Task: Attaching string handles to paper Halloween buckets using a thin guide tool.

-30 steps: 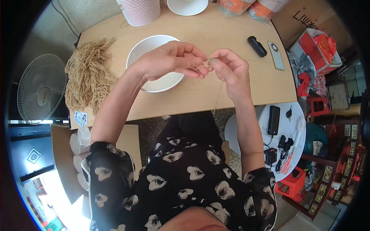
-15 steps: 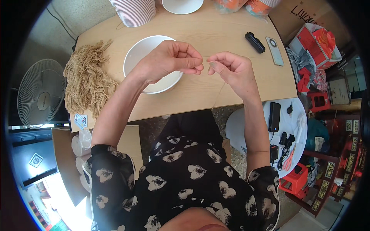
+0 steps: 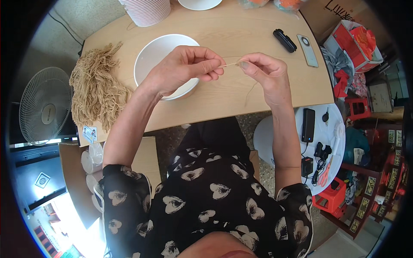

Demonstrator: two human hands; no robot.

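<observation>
The left hand point(image 3: 185, 66) and right hand point(image 3: 269, 76) reach over the table's point(image 3: 215, 105) near edge, a little apart. Each pinches the thin string point(image 3: 230, 65) tight, so it stretches between them. Under the left hand sits a white bowl point(image 3: 145, 60), its inside partly hidden. Toward the far edge, round tubs point(image 3: 148, 12) stack inside each other.

we count one left hand point(image 3: 186, 66), one right hand point(image 3: 267, 77), at least one thin strand point(image 3: 231, 65), one tan bundle point(image 3: 95, 88), one white bowl point(image 3: 150, 53), one cut-off white dish point(image 3: 200, 4), one container stack point(image 3: 146, 11), one phone point(image 3: 307, 51), one fan point(image 3: 45, 103), one pair of scissors point(image 3: 325, 175) and one wooden surface point(image 3: 223, 101).
</observation>
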